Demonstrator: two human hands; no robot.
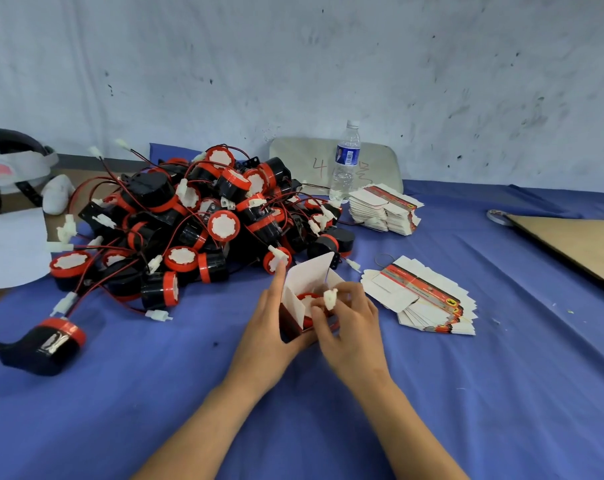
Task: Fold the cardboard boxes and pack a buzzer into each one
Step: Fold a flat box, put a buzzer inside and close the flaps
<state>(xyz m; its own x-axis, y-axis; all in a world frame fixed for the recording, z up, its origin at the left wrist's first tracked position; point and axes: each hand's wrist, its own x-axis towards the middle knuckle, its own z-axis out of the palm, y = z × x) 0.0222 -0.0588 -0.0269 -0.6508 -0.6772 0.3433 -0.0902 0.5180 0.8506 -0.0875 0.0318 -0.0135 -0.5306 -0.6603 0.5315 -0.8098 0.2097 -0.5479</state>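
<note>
Right hand: fingertips pinch the white connector plug just above the mouth of the box. Left hand: wrapped round the box's left side, index finger straight up along a raised flap.

Buzzer: red rim visible inside the box, so it is seated or nearly so.

Step, as I read it: stowing the lead and plug.

Next move calls for tucking the plug down clear of the flaps, then closing them.

Pile of buzzers sits behind, and flat box blanks lie to the right on the blue surface.
</note>
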